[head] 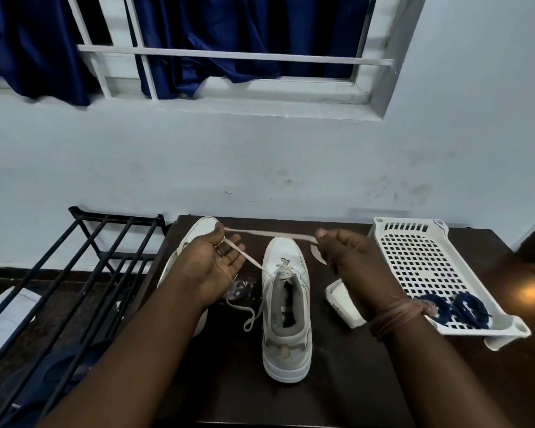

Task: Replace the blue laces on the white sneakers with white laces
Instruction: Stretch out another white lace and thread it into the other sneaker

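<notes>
Head view of a lacing step at a dark desk (337, 381). Both forearms reach forward from the lower edge of the frame, palms turned inward and partly upward. The left hand (212, 261) is raised above the desk, fingers loosely extended, with the thumb and forefinger pinching the white lace (269, 233) near the top of the hand. The right hand (349, 251) is held at about the same height, fingers curled, pinching the other part of the same lace between thumb and forefinger; a short length of lace curves down below its fingers. Between the two hands the lace runs taut and nearly level. From the left hand a second stretch slants down to the eyelets of the near sneaker (286, 307), which stands upright at the middle of the desk, heel toward the viewer; a loose lace end lies on the desk at its left side. The second sneaker (198, 230) lies behind the left hand, largely hidden by hand and forearm. A thread band circles the right wrist. To the right, a white perforated tray (420, 257) holds two coiled blue laces (457, 310) at its near end. A small white box (345, 301) lies between sneaker and tray. A black rack (84, 257) stands to the left of the desk.
</notes>
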